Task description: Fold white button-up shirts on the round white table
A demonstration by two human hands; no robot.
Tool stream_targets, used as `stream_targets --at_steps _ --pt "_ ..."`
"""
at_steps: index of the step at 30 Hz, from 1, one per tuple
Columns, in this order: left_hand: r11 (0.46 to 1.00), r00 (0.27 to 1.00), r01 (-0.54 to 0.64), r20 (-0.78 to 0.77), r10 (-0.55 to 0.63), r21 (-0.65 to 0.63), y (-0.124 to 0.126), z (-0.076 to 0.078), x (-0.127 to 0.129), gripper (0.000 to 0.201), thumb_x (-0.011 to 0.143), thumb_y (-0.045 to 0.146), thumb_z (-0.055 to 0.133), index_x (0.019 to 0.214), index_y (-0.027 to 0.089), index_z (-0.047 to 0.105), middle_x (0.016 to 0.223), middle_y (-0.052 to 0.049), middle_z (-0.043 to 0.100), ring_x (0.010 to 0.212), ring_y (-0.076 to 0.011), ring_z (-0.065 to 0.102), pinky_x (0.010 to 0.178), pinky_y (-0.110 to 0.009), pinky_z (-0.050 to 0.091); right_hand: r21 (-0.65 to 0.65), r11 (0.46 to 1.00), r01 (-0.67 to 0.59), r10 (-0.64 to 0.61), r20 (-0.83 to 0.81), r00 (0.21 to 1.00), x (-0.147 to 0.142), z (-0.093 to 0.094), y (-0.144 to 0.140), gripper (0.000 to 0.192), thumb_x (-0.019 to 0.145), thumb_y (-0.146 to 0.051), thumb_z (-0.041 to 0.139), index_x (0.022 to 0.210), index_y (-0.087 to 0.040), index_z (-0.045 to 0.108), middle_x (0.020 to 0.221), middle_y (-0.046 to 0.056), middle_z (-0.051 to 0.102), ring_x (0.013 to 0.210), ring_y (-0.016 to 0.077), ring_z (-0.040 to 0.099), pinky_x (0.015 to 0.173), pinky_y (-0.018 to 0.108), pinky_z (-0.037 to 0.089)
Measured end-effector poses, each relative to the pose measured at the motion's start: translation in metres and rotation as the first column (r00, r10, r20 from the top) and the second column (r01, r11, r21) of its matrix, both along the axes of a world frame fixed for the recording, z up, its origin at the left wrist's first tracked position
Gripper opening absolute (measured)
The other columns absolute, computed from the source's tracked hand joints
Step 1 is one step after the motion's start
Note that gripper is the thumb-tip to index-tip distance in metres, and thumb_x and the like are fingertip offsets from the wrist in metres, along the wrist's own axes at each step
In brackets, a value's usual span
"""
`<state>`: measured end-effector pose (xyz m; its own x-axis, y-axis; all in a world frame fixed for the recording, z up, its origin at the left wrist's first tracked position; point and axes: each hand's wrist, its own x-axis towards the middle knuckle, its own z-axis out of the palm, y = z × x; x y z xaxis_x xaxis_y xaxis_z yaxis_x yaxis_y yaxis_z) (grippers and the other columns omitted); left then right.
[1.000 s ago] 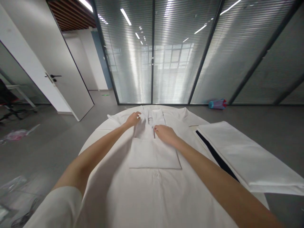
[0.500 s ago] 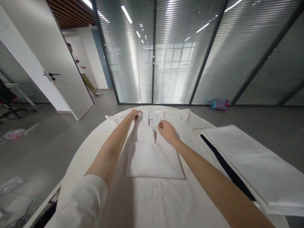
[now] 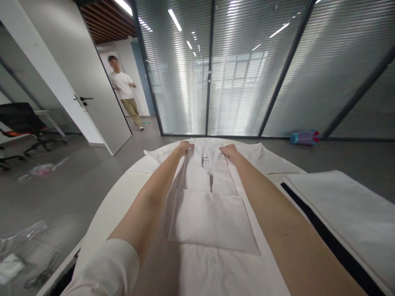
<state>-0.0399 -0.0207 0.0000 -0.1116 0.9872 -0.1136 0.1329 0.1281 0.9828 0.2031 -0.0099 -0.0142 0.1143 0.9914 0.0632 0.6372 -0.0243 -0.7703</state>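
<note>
A white shirt (image 3: 212,213) lies partly folded on a round white table (image 3: 114,201), its collar at the far end. My left hand (image 3: 184,148) pinches the shirt's far left shoulder edge near the collar. On the other side of the collar, my right hand (image 3: 230,151) grips the far right shoulder. Both arms stretch out over the folded cloth. A folded lower panel lies across the shirt's middle.
A stack of folded white cloth (image 3: 345,213) lies on the right with a dark gap beside it. A person (image 3: 125,92) in a white top walks by the open door (image 3: 77,86) at the far left. Glass partitions stand behind; a blue and pink object (image 3: 304,137) lies on the floor.
My right hand moved from the shirt's centre placket out to the far right shoulder. My left hand stayed at the left shoulder. The person came into view at the door.
</note>
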Motion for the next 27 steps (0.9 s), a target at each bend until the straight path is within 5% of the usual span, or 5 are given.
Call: stream_targets --at_steps 7,15,17,23,27 --pt "0.998 0.997 0.012 -0.077 -0.007 0.067 -0.018 0.010 -0.006 0.026 0.074 0.017 0.078 0.096 0.014 0.064 0.065 0.002 0.059 0.059 -0.0107 0.058 0.062 -0.025 0.049 0.006 1.000 -0.026 0.027 -0.117 0.993 -0.011 0.009 -0.005 0.014 0.072 -0.014 0.064 0.085 -0.008 0.067 0.069 0.006 0.064 0.069 0.0186 0.064 0.060 0.024 0.050" --pt "0.941 0.954 0.164 -0.290 -0.075 0.295 -0.052 0.056 -0.018 0.041 0.062 0.003 0.075 0.101 0.014 0.068 0.089 -0.003 0.065 0.082 -0.0139 0.060 0.077 -0.022 0.047 0.184 0.970 -0.161 0.173 -0.049 0.984 0.003 0.067 -0.042 0.016 0.071 -0.017 0.069 0.085 -0.012 0.068 0.079 0.002 0.066 0.076 0.0150 0.060 0.072 0.023 0.047" --pt "0.903 0.863 0.285 -0.496 -0.096 0.323 -0.068 0.063 -0.018 0.042 0.062 0.003 0.072 0.103 0.015 0.069 0.095 -0.004 0.067 0.087 -0.0163 0.061 0.082 -0.024 0.047 0.229 0.941 -0.251 0.243 0.063 0.968 0.008 0.076 -0.057 0.018 0.070 -0.015 0.068 0.088 -0.013 0.068 0.086 0.002 0.068 0.082 0.0164 0.061 0.076 0.024 0.047" --pt "0.821 0.283 0.536 -0.958 0.046 0.198 -0.142 0.062 -0.002 0.036 0.073 0.014 0.065 0.108 0.021 0.070 0.105 -0.007 0.067 0.098 -0.0235 0.063 0.087 -0.029 0.047 0.166 0.853 -0.494 0.338 0.544 0.768 0.015 0.077 -0.124 0.029 0.077 -0.015 0.065 0.106 -0.020 0.067 0.104 0.005 0.071 0.093 0.0197 0.063 0.082 0.028 0.042" --pt "0.827 0.136 0.546 -0.988 0.074 0.137 -0.182 0.062 0.013 0.029 0.078 0.018 0.064 0.106 0.023 0.069 0.110 -0.007 0.066 0.101 -0.0240 0.063 0.088 -0.031 0.047 0.084 0.835 -0.544 0.333 0.709 0.621 0.018 0.076 -0.164 0.019 0.087 -0.023 0.062 0.105 -0.021 0.067 0.106 0.007 0.070 0.099 0.0230 0.061 0.086 0.032 0.039"
